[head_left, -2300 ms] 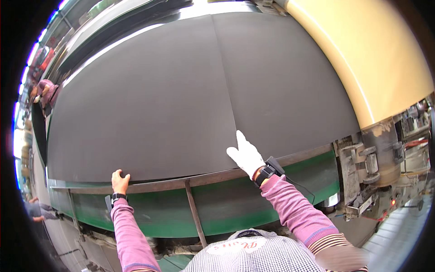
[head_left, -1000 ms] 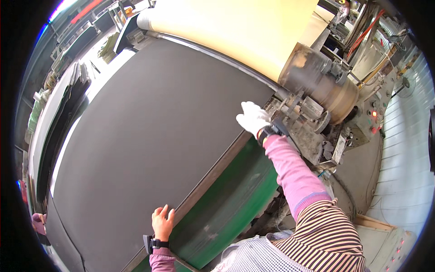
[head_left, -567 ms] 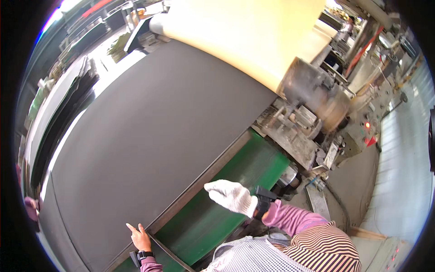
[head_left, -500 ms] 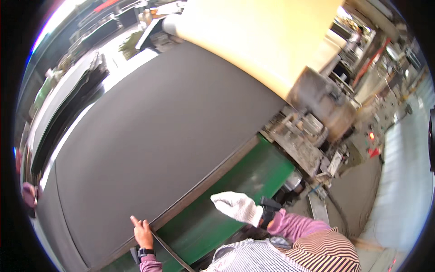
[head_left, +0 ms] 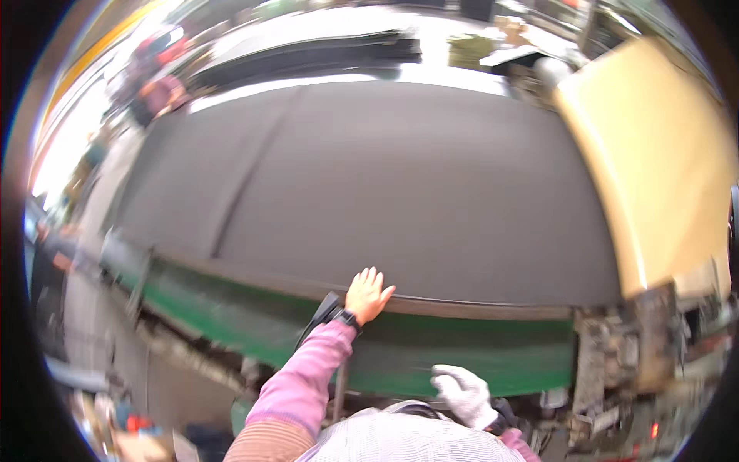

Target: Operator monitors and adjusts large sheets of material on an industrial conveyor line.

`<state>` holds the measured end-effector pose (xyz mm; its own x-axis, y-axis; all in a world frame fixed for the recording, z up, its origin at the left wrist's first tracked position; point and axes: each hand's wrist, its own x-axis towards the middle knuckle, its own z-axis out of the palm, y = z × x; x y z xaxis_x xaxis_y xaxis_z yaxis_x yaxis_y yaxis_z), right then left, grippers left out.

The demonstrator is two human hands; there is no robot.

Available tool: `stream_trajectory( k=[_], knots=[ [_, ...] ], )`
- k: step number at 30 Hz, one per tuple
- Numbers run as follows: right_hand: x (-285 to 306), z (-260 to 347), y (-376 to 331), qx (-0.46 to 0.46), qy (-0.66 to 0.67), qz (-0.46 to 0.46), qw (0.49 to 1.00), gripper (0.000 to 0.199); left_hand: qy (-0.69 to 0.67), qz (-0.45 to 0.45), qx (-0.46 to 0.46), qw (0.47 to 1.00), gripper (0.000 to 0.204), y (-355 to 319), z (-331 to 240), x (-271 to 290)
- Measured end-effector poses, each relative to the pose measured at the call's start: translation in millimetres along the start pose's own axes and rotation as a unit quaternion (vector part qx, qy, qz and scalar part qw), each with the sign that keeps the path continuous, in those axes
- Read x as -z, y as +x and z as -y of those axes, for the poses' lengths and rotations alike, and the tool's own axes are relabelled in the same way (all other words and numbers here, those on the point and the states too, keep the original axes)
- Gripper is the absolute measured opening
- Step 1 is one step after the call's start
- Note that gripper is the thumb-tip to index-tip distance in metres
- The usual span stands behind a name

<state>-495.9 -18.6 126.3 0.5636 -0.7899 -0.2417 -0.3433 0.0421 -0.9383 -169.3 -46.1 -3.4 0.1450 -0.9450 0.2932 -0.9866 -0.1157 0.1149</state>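
Note:
A wide dark grey sheet point(head_left: 416, 185) lies flat across a long table, with a crease or seam line running over its left part. My bare left hand point(head_left: 369, 295) rests on the sheet's near edge, fingers spread, holding nothing. There is a dark band with a device on that wrist. My right hand point(head_left: 464, 394), in a white knitted glove, hovers in front of the green panel point(head_left: 469, 350) below the table edge. Its fingers are loosely bent and nothing shows in them; motion blurs them a little.
A large tan sheet point(head_left: 654, 154) curves over a roller at the right, beside worn machine parts point(head_left: 616, 346). Dark stacked sheets point(head_left: 308, 58) lie beyond the table. One person point(head_left: 162, 96) stands at the far left corner, another point(head_left: 54, 269) at the left edge.
The view has swung left, so the table now runs crosswise. My left hand has spread flat on the sheet's edge; my right hand now appears lower, near my body.

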Motion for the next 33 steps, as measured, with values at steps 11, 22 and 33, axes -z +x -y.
stream_trajectory(
  k=[11,22,33],
  knots=[
    [19,-9,10,-0.011,-0.057,0.027,0.998,0.033,0.096,-0.050,-0.066,0.992,0.037,-18,60,13],
    [29,-6,16,-0.187,0.092,0.087,0.974,0.037,-0.175,0.144,-0.026,0.974,0.051,31,-41,-19],
    [15,-7,138,-0.032,0.053,-0.036,0.997,0.036,0.121,0.036,0.390,0.912,0.065,-33,191,34]
  ],
)
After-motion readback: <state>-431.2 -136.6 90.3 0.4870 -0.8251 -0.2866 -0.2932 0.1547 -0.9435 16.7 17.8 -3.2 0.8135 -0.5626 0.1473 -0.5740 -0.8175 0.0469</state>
